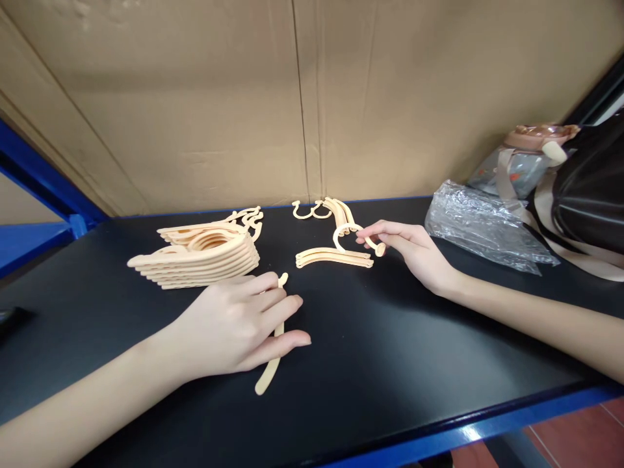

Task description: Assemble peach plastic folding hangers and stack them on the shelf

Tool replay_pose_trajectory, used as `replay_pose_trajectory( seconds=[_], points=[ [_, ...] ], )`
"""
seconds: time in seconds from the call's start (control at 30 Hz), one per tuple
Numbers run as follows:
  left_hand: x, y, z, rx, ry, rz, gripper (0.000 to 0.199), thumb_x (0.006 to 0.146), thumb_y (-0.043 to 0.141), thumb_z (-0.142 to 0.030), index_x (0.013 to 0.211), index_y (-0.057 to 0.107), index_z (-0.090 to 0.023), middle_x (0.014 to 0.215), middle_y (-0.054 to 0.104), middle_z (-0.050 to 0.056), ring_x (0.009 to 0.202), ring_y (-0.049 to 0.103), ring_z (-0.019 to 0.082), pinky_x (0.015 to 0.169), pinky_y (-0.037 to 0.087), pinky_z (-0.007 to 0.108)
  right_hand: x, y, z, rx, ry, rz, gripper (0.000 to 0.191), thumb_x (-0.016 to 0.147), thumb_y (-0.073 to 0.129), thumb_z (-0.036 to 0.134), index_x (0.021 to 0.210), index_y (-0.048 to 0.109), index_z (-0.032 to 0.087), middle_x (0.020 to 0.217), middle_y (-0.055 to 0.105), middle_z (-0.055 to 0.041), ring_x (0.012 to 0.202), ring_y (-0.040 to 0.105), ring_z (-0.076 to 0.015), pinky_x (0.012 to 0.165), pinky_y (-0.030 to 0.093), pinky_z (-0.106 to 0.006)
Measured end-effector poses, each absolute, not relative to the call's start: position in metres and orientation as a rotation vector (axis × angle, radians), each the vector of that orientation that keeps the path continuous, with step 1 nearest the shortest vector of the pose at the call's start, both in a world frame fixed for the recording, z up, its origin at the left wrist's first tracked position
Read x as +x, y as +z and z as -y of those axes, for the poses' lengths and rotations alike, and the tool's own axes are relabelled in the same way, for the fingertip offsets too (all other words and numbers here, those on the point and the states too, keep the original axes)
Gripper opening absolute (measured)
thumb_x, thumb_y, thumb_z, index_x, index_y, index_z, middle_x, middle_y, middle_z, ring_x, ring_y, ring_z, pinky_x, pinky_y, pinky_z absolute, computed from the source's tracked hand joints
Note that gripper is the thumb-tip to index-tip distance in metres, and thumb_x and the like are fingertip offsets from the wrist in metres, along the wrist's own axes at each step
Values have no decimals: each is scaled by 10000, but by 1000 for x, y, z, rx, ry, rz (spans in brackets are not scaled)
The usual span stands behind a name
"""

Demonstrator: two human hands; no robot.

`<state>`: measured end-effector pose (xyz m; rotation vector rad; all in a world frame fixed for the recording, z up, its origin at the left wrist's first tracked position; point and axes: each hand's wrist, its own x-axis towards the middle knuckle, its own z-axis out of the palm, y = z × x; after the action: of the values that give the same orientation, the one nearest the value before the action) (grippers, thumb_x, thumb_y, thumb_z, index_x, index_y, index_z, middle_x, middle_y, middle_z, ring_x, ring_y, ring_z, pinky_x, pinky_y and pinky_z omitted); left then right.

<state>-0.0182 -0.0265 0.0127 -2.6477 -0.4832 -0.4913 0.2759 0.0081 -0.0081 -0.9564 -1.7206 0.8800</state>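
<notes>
Cream plastic hanger parts lie on the black tabletop. My left hand (244,318) is closed over a curved hanger arm (267,378), whose two ends stick out beyond the fingers; its middle is partly hidden. Between thumb and fingertips, my right hand (407,250) pinches a C-shaped hanger hook (341,233) with a knob at its end. Below that hook lies a small stack of curved hanger arms (334,257). Several more hanger arms (340,214) rest farther back, beside two loose hooks (303,213). To the left of them is a neat pile of hangers (195,263).
Cardboard (209,110) walls off the back of the table. On the right are a crumpled clear plastic bag (480,224), a bottle (529,162) with a strap, and a dark bag (592,188). A blue metal frame (34,172) stands at left.
</notes>
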Motion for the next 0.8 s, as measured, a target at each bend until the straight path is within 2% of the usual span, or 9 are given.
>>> replay_pose_trajectory(
  seconds=[0.1, 0.17, 0.33, 0.5, 0.67, 0.8],
  points=[
    [-18, 13, 27, -2606, -520, 493, 361, 984, 401, -391, 861, 653, -164, 644, 627, 19, 631, 556, 174, 525, 383, 283, 275, -7, -7, -986, 854, 1728, 254, 910, 489, 283, 973, 729, 232, 1031, 676, -40, 888, 586, -173, 710, 452, -301],
    [-17, 13, 26, -2582, -542, 521, 315, 974, 437, -366, 868, 659, -170, 666, 639, 16, 641, 565, 167, 528, 387, 275, 274, -8, -7, -1008, 825, 1732, 227, 888, 543, 312, 1009, 722, 243, 1044, 678, -38, 879, 588, -169, 733, 466, -312],
    [-12, 16, 24, -2554, -547, 686, 194, 943, 502, -263, 910, 674, -179, 854, 697, 19, 795, 599, 185, 648, 452, 290, 273, -11, -8, -996, 799, 1733, 298, 846, 631, 342, 1125, 682, 252, 1020, 667, -38, 839, 568, -155, 781, 473, -340],
    [-4, 18, 18, -2506, -387, 837, 249, 944, 464, -254, 1006, 671, -132, 1056, 654, 105, 910, 586, 244, 772, 497, 375, 274, -15, -10, -987, 817, 1729, 353, 800, 698, 319, 1142, 654, 241, 1004, 624, -30, 762, 529, -126, 722, 475, -319],
    [3, 17, 14, -2464, -273, 886, 334, 946, 452, -294, 1132, 632, -83, 1033, 616, 132, 884, 566, 262, 743, 510, 395, 275, -18, -12, -923, 895, 1669, 345, 755, 747, 311, 1074, 646, 228, 951, 615, -19, 766, 575, -130, 678, 505, -297],
    [9, 17, 14, -2476, -277, 892, 340, 947, 459, -298, 1145, 623, -75, 1024, 611, 128, 908, 565, 268, 737, 508, 387, 275, -18, -14, -925, 912, 1641, 336, 746, 753, 311, 1053, 657, 216, 926, 621, -24, 756, 585, -133, 656, 522, -293]
  ],
)
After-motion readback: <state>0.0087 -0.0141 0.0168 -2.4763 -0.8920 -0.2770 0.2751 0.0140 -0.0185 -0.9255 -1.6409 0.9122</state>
